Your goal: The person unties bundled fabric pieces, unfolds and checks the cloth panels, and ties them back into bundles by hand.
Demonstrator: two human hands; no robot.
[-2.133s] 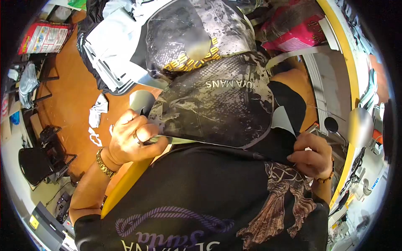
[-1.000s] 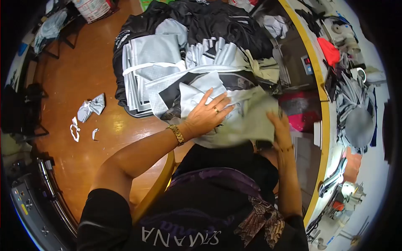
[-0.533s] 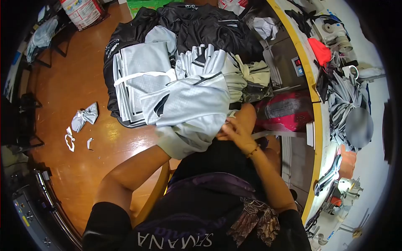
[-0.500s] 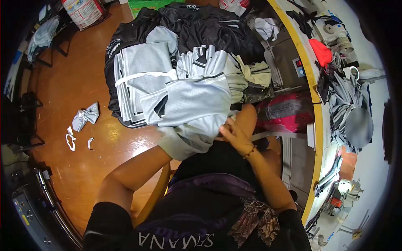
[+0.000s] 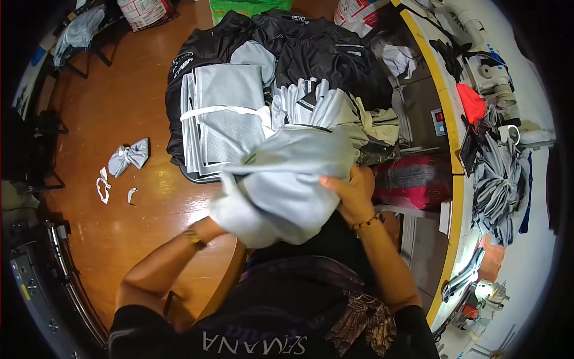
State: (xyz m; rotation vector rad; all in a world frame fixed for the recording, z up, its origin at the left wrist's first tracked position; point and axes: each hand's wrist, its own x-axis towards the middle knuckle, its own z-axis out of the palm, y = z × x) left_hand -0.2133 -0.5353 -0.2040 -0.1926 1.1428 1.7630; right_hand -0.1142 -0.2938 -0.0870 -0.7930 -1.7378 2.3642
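Observation:
A light grey garment piece (image 5: pixel 293 173) is bunched and raised over my lap, its lower left part blurred by motion. My right hand (image 5: pixel 357 194) grips its right edge, thumb on top and the other fingers behind the cloth. The cloth covers most of my left hand (image 5: pixel 210 230) at the lower left, so those fingers are hidden. Just beyond lies a stack of folded light grey panels (image 5: pixel 230 134) tied with a white strip (image 5: pixel 224 110). Gathered grey pieces (image 5: pixel 299 105) with a black label stand beside it. Black garments (image 5: pixel 323 51) lie underneath and behind.
A beige cloth bundle (image 5: pixel 378 122) and a dark red wrapped bundle (image 5: pixel 412 182) are on the right. Further right, a yellow-edged worktable (image 5: pixel 457 209) holds sewing machines and fabric. A tied grey scrap (image 5: pixel 130 157) and white strips (image 5: pixel 103 185) lie on the brown floor (image 5: pixel 131 96).
My left hand has moved left, lifting the cloth so it now bunches toward me. My right hand has gone up to the cloth's right edge. The view has shifted slightly.

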